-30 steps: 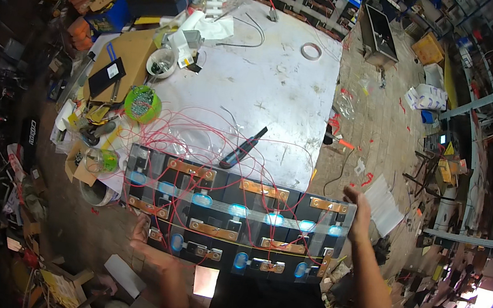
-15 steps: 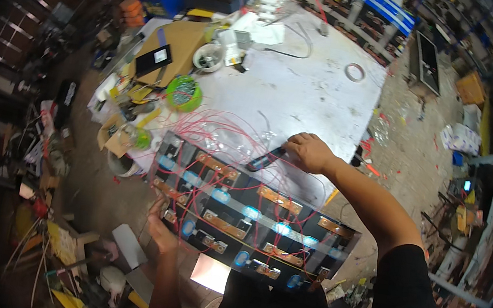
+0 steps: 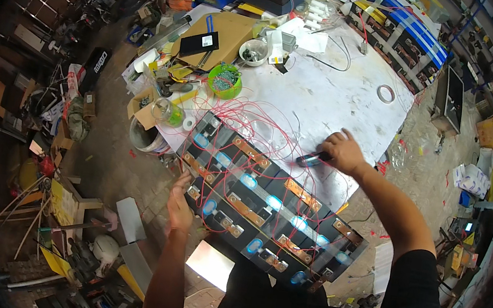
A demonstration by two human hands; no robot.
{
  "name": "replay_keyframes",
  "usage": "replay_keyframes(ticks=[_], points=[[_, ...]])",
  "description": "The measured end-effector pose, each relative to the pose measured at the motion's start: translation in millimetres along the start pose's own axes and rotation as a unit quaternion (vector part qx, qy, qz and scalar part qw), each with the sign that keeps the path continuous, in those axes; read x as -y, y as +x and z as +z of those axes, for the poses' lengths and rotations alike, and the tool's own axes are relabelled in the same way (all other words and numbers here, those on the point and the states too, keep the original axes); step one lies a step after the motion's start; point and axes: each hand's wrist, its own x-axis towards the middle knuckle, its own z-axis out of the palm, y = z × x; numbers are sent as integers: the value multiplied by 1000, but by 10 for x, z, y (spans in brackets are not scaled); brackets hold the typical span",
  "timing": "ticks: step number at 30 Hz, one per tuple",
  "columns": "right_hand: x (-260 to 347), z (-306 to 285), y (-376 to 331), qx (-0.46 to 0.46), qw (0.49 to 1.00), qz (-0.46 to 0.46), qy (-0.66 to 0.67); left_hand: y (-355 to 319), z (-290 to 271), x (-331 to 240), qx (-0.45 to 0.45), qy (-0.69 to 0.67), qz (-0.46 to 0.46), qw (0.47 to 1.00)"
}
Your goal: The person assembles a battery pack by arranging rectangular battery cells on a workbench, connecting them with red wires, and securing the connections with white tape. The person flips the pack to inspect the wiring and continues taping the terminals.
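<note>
A long battery pack [image 3: 253, 195] of black cells, copper strips and blue marks lies tilted in front of me, its far side meeting the white table. Thin red wires [image 3: 252, 114] loop from it over the tabletop. My left hand [image 3: 180, 204] rests against the pack's left end, fingers stretched along its edge and partly hidden. Beyond the pack's far edge, my right hand [image 3: 341, 152] is closed around a dark, slim handheld tool [image 3: 308, 160]. The tool's tip points left among the wires; its exact kind is unclear.
On the white table [image 3: 329, 90] are a green bowl of small metal parts [image 3: 225, 81], a white bowl [image 3: 253, 51], a cardboard box [image 3: 228, 33] and a tape roll [image 3: 386, 94]. Another blue-topped pack [image 3: 398, 40] stands at the far right. Clutter covers the floor on both sides.
The whole view has turned, so the pack looks more slanted. My right hand has shifted slightly away from the pack with the tool, which looks shorter now. My left hand stays at the pack's end.
</note>
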Motion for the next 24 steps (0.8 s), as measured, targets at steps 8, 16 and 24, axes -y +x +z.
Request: replay_keyframes(ticks=[8,16,24], points=[[-863,-649,-478,-32,959,241,-147,61,24,44,15,-15,7,1000],[19,-1203,-519,-155,936,255,186,97,-28,99,18,-22,11,1000],[1234,-984,-2329,-192,825,356,395,179,-145,-2,68,52,39,996]])
